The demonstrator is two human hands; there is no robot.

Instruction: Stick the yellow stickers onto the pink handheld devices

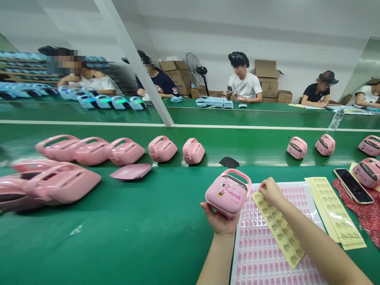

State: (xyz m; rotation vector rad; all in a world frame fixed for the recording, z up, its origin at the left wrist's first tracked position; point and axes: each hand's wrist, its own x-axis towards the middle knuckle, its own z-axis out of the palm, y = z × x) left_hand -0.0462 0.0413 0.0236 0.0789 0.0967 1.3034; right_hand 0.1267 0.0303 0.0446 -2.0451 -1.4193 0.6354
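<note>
The left hand point(223, 223) holds up a glossy pink case point(227, 194), rounded and boxy, with an arched handle, a dark glossy band and a printed cartoon figure; its thumb shows at the left side, the other fingers mostly hidden beneath. To its right, the right hand point(271, 192) has its fingers pinched narrow at the far end of a flat yellow label strip point(280, 231); whether anything sits between them I cannot tell. The strip lies across a shiny white sheet point(240, 277) of pink oval stickers on the smooth green worktop point(133, 245). Farther right lie more yellow strips point(334, 211) and a phone point(353, 186) on crinkled red material point(368, 219).
</note>
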